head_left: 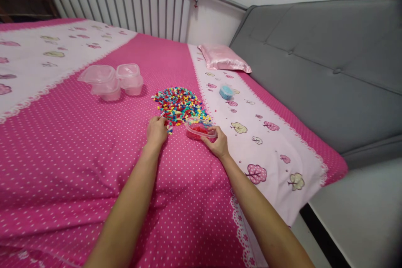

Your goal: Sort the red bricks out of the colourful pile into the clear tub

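Observation:
A loose pile of small multicoloured building blocks (180, 102) lies on the pink bedsheet. At the pile's near left edge is my left hand (157, 130), its fingers bent together among a few blocks; what they pinch, if anything, is too small to make out. My right hand (218, 141) grips the right end of a clear plastic container (188, 125), thumb on the near side. Red pieces (198, 130) fill much of that container, which rests against the near right side of the pile.
Stacked clear containers (102, 77) stand at the left, beside a smaller stack (130, 76). A lidded tub of light blue pieces (226, 92) sits right of the pile. Behind are a pink pillow (222, 57), a white radiator (138, 4) and a grey headboard (323, 67).

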Tool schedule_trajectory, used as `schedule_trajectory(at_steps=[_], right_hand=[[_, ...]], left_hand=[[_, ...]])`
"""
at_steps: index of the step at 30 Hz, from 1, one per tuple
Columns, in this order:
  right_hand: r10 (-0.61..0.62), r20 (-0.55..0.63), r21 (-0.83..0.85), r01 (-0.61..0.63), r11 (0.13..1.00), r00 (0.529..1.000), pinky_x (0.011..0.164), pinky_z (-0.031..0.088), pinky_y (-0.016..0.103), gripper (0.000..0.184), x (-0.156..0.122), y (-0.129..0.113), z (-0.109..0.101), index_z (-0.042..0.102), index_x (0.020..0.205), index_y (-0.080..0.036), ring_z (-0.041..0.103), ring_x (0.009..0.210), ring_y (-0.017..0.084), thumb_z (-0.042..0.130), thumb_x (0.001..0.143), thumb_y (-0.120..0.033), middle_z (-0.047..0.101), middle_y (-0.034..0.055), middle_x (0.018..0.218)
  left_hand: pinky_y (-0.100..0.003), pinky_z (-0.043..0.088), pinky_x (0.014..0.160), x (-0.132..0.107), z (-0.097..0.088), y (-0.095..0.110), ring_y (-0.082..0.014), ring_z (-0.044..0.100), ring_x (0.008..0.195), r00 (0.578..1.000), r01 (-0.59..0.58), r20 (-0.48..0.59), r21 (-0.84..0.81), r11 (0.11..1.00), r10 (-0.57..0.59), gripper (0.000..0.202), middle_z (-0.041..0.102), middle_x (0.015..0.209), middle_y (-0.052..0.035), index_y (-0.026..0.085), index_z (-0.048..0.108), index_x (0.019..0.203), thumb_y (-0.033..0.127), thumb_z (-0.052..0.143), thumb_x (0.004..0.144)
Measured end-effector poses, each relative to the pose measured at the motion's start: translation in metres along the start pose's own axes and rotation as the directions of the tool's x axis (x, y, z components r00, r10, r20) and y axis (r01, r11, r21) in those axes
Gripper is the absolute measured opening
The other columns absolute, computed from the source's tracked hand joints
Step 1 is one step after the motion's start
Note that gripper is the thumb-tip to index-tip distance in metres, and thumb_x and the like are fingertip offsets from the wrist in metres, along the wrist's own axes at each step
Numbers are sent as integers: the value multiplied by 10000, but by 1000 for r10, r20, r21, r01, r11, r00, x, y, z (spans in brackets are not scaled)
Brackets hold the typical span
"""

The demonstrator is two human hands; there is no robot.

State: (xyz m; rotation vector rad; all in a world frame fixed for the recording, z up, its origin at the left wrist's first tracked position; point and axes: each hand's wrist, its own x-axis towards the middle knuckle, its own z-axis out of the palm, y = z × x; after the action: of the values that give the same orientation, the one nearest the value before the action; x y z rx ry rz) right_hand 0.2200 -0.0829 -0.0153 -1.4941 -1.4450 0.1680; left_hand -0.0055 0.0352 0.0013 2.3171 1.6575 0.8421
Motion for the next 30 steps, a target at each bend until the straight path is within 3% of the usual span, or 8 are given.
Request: schedule_trajectory(at_steps=[7,19,25,30], right_hand=[[3,-4,3,-3,1000,1000,739,519,354,420,0,0,0,561,948,-204,629,791,216,701,694,-508,667,63,923],[5,-7,-2,-5,1000,1000,741,517,359,424,0,-2,-1,564,941,-197,631,793,226,699,693,-513,662,65,888],[5,-2,-12,-5,1000,1000,737,522,360,429,0,-2,-1,558,949,-204,629,785,219,687,701,-529,664,62,908],[-10,3,-7,10,1000,1000,743,528,362,424,0,-2,-1,558,956,-206,634,801,221,686,703,-522,667,67,923]], left_hand=[[-382,457,880,0,-4,1,-301,589,986,998,61,-5,-3,998,-61,229,643,919,-143,162,703,900,122,515,777],[-405,449,923,0,-6,2,-299,565,1022,998,23,-65,-75,997,-28,156,626,965,-131,164,632,887,161,533,767],[-407,447,925,1,-17,10,-278,555,1030,989,-59,-147,-180,982,33,143,616,985,-105,186,588,909,174,552,772],[-378,458,909,-4,-22,32,-233,569,1006,968,-208,-194,-281,937,157,113,626,996,-74,210,568,920,193,553,810]])
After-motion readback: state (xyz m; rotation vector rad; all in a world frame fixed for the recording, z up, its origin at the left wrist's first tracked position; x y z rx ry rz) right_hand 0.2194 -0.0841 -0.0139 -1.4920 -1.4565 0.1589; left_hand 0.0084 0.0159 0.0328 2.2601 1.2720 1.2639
